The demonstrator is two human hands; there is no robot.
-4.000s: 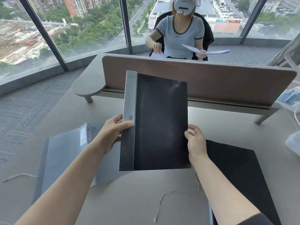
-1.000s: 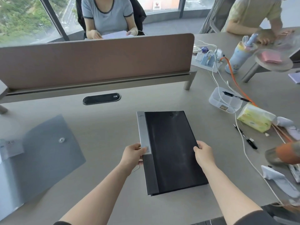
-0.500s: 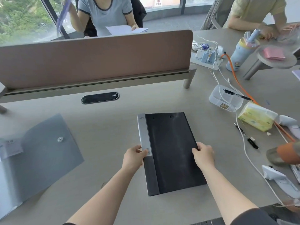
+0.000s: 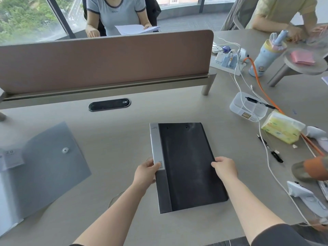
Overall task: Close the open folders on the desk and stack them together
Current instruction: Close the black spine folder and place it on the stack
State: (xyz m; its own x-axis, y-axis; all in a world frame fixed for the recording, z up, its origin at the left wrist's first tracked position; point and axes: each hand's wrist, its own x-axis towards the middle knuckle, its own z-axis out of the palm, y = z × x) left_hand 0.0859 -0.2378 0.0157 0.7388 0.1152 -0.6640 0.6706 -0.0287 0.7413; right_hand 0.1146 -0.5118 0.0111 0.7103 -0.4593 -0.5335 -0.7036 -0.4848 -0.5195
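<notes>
My left hand point(image 4: 145, 172) pinches the grey spine edge of the closed black folder point(image 4: 186, 166), and my right hand point(image 4: 225, 168) curls its grip over the opposite edge. The folder lies flat on the desk point(image 4: 115, 132), with the grey snap folder point(image 4: 44, 166) well to its left.

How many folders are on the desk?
2 that I can see. A closed black folder with a grey spine lies in the middle, held by both hands. A translucent grey snap-button folder lies at the left. Another might hide underneath.
</notes>
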